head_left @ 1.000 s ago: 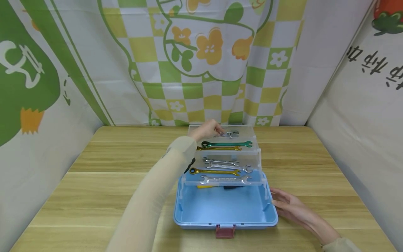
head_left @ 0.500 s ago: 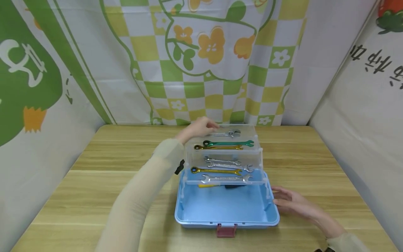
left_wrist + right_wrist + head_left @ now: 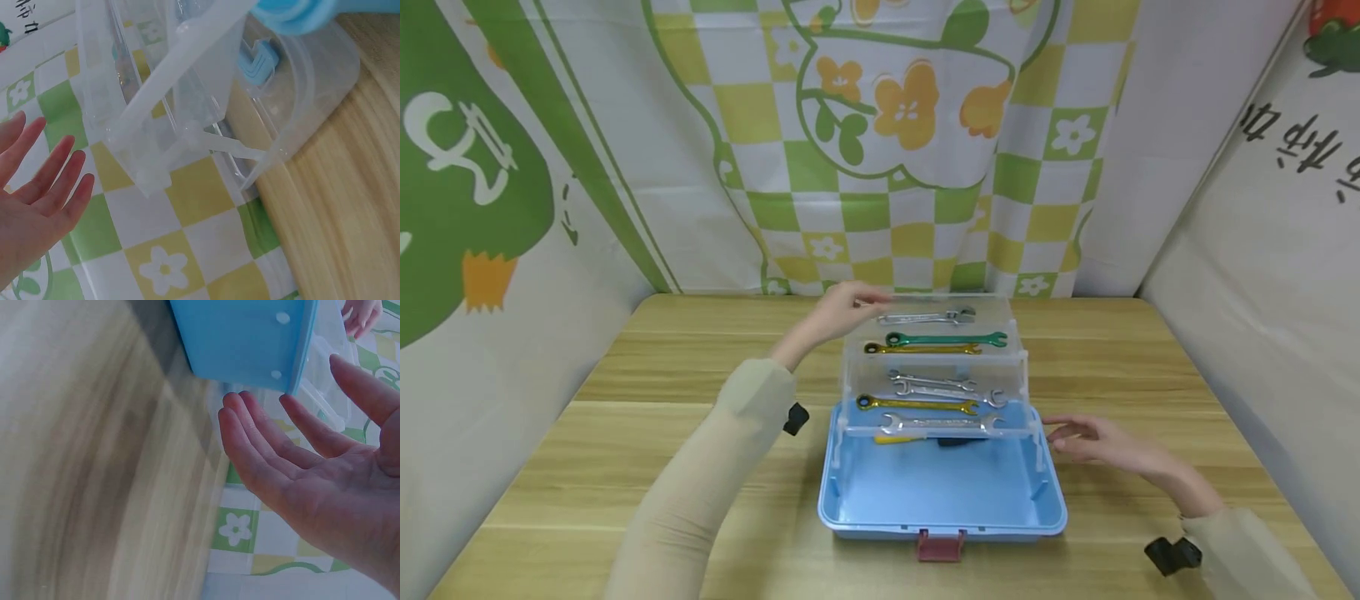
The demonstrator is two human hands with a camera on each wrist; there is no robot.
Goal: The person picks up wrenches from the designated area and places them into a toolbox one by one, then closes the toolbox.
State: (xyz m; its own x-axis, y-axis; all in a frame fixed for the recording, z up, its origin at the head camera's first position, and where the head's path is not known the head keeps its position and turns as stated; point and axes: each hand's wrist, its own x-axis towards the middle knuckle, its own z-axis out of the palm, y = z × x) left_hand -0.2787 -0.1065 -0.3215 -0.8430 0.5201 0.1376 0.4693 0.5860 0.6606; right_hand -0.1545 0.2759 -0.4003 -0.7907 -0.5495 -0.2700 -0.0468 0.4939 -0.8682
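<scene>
A blue toolbox [image 3: 940, 492] stands open, its clear tiered trays [image 3: 1011, 379] raised toward the back. On the top tier lie an adjustable wrench [image 3: 928, 317], a green ratchet wrench [image 3: 947, 339] and a gold ratchet wrench [image 3: 922, 349]. The lower tier holds another gold wrench [image 3: 917, 405] and silver wrenches, including a wide open-ended wrench [image 3: 942, 424]. My left hand [image 3: 844, 312] hovers at the top tray's left end, holding nothing; its fingers spread in the left wrist view. Beside the box's right wall is my right hand [image 3: 1101, 442], its fingers extended and nothing in them.
Under the trays, a yellow tool part [image 3: 898, 439] and a black part [image 3: 961, 442] show partly inside the box. A dark red latch [image 3: 940, 546] hangs at the front. The wooden table [image 3: 647, 433] meets a patterned curtain [image 3: 880, 208] behind and pale side walls.
My left hand has drawn back leftward from the adjustable wrench, which stays in the top tray. My right hand has slid slightly toward the back along the box's side.
</scene>
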